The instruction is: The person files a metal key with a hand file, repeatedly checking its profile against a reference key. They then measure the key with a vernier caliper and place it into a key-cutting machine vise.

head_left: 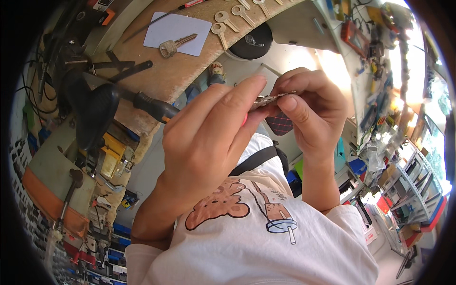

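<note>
My left hand [209, 126] and my right hand [316, 107] meet in front of my chest. Between them is a small silvery metal piece, possibly a key [264, 100]; fingers cover most of it. My right thumb and forefinger pinch its right end. The left fingers close around its other end, with a bit of pink [244, 118] showing below them. Beneath the right hand shows a dark quilted case [279, 124] with red stitching; whether it is joined to the metal piece I cannot tell. On the wooden bench, a key [176, 45] lies across a white card [183, 29].
Several key blanks [227, 21] line the bench edge [199, 59]. Left of my left hand are a black-handled tool [154, 107] and a black padded lever [92, 114]. A round black stool [251, 42] stands beyond my hands. Crowded shelves [422, 175] fill the right side.
</note>
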Motion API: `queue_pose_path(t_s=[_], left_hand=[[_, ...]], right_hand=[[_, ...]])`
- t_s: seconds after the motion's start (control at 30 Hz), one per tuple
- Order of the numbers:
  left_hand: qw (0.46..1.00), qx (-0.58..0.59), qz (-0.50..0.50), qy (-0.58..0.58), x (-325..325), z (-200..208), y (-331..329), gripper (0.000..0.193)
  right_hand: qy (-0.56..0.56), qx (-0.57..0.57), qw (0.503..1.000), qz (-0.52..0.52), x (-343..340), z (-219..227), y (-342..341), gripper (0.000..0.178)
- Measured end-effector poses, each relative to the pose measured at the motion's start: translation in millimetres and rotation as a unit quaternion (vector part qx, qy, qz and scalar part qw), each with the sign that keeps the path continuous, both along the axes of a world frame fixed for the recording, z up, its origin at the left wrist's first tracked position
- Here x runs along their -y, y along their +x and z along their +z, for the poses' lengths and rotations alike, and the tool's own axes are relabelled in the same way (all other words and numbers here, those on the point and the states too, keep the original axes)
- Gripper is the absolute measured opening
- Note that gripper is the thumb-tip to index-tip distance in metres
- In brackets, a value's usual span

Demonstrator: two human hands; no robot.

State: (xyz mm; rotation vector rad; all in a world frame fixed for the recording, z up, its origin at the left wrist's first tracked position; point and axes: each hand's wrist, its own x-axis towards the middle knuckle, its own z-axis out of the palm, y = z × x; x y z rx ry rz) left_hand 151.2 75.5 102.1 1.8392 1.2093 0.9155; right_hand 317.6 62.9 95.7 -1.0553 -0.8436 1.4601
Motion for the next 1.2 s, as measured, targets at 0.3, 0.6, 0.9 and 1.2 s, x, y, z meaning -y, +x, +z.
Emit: queue_pose_path(t_s=[0.3, 0.6, 0.9, 1.2], left_hand=[[1.0, 0.019, -0.001, -0.009, 4, -5, -1, 0.051], [0.999, 0.017, -0.047, -0.015, 4, 5, -3, 0.057], [0.999, -0.022, -0.029, -0.019, 8, 11, 0, 0.049], [0.999, -0.046, -0.016, -0.025, 11, 18, 1, 0.047]], right_hand=[[-0.005, -0.02, 1.0, -0.003, 0, 2, -1, 0.019], [0.043, 0.006, 0.999, 0.027, 1, 1, 4, 0.02], [0.098, 0.07, 0.992, 0.046, 3, 2, 6, 0.02], [0.05, -0.01, 0.998, 0.028, 5, 1, -1, 0.022]])
